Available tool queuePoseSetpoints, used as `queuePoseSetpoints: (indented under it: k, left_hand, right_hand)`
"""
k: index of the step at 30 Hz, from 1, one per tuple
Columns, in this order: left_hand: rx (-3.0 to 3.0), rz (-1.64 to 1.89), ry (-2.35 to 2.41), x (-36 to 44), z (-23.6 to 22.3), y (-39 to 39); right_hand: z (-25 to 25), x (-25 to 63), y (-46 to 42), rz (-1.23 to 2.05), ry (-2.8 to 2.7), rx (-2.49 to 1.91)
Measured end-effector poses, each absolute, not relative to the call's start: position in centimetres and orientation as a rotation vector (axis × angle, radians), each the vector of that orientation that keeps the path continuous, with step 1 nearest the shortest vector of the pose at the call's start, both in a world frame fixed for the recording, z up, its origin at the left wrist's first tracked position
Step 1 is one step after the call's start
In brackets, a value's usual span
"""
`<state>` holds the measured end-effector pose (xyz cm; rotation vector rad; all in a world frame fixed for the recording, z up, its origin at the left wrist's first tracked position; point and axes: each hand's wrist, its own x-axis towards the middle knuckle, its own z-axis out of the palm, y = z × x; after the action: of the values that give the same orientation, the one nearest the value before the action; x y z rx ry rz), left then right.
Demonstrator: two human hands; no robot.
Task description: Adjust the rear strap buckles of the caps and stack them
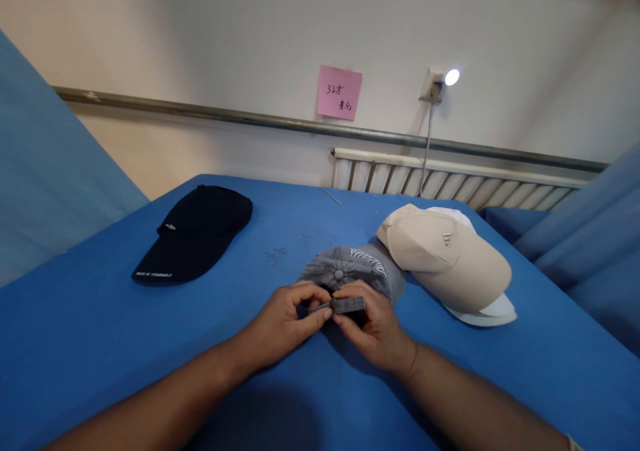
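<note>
A grey baseball cap (337,269) with white lettering lies on the blue-covered table (295,404), its back strap toward me. My left hand (290,316) pinches one side of the strap near the buckle. Thumb and fingers of my right hand (375,327) are closed on the other side of the grey strap (350,305). The two hands nearly meet at the buckle. Parts of the strap and the cap's rear opening are hidden by my fingers.
To the left lies a black cap (200,231). On the right, a beige cap (440,251) rests over a white cap (493,314). Behind the table are a radiator (450,181), a metal rail (240,115), a pink note (339,92) and a lit plug-in lamp (451,77). Blue curtains hang at both sides.
</note>
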<state>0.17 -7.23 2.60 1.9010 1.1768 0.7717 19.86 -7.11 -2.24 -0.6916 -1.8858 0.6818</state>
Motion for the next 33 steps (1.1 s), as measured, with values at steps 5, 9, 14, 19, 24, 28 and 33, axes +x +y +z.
queuePoseSetpoints:
  k: [5,9,14,19,24,28,33]
  left_hand:
    - [1.88,0.75,1.183,0.3,2.5,-7.3]
    - [1.877,0.686,1.047,-0.1,3.0,-7.1]
    - [1.826,0.624,1.037,-0.4,3.4,-6.9]
    - [1.667,0.606,1.084,-0.5,2.4,-6.7]
    - [1.729,0.607,1.143,-0.4,2.2,-6.7]
    - [1.908,0.619,1.055,-0.5,2.8,-6.7]
    - [2.004,0.679,1.039,-1.5,3.4,-6.1]
  right_hand:
    - [-2.2,19.9,-7.1,0.71,-1.908,-0.632]
    - [-2.3,20.0,-7.0,0.739,-1.891,-0.612]
    - [-2.4,20.0,-7.0,0.759,-1.843,-0.65]
    - [-2.7,20.1,-7.0,0.72,-1.868,-0.695]
    - [-2.4,20.1,-7.3,0.64,-1.993,-0.65]
    - [-2.1,19.8,-7.4,0.603,-1.983,-0.684]
    - [-2.3,19.8,-7.6,0.594,-1.868,-0.743]
